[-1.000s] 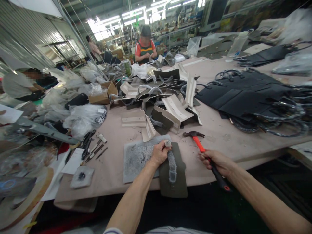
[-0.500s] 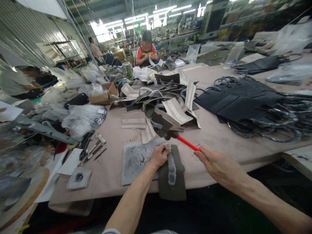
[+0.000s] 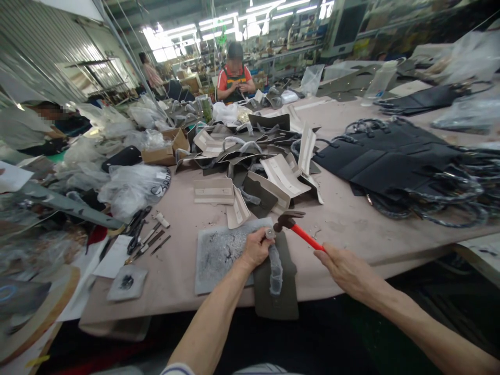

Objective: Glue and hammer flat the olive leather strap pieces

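My left hand [image 3: 255,248] is closed around an upright punch tool [image 3: 269,234] with a round pale top; its lower end is hidden. Under it lies a dark olive panel [image 3: 287,281], overlapping the right part of a grey slab [image 3: 219,260] and hanging over the table's front edge. A plastic-wrapped handle [image 3: 275,273] runs along the panel. In my right hand [image 3: 344,268] is a claw hammer [image 3: 302,233] with an orange-red shaft, its dark head just up and right of the punch's top, apparently apart from it.
A heap of similar panels [image 3: 283,174] lies beyond the slab. Black bags [image 3: 394,156] are stacked at right. Several hand tools [image 3: 150,239] and a small pale block [image 3: 127,284] are on the left, near plastic bags [image 3: 128,190]. A co-worker [image 3: 234,78] sits across the table [image 3: 339,213].
The hammer has swung left from beside the panel to over the punch, then lifted slightly back to the right. My left hand has stayed in place on the punch.
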A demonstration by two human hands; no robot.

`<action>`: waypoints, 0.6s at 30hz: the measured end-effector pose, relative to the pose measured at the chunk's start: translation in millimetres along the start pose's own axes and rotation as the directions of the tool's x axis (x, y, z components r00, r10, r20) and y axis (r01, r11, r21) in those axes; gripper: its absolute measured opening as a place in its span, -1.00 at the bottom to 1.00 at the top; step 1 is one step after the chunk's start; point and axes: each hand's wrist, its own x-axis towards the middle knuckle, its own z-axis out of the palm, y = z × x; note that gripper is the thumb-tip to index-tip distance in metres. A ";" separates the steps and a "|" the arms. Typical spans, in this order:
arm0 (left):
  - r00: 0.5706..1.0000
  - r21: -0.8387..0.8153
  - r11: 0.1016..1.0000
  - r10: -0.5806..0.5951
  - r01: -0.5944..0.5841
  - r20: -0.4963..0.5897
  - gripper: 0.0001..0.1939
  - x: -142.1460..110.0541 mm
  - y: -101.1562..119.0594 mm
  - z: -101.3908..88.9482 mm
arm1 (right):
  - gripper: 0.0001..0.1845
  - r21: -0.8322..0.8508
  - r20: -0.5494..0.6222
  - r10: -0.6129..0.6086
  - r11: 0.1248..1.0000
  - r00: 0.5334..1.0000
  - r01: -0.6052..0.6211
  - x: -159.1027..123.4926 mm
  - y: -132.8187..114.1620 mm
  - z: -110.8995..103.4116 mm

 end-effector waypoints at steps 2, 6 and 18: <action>1.000 -0.005 1.000 -0.006 0.006 0.006 -0.83 -0.5 -1.0 0.1 | -0.57 0.007 0.030 0.052 0.999 0.998 -0.052 9.3 17.3 5.5; 1.000 0.018 1.000 -0.014 0.014 0.021 -0.84 -0.7 -2.8 0.3 | -0.67 -0.144 -0.073 0.147 0.977 0.986 -0.157 21.3 38.4 26.6; 0.987 -0.145 0.978 -0.157 0.151 -0.026 -0.86 5.3 -2.7 2.9 | -0.73 -0.408 0.047 -0.669 0.664 0.741 0.626 2.3 -75.4 79.9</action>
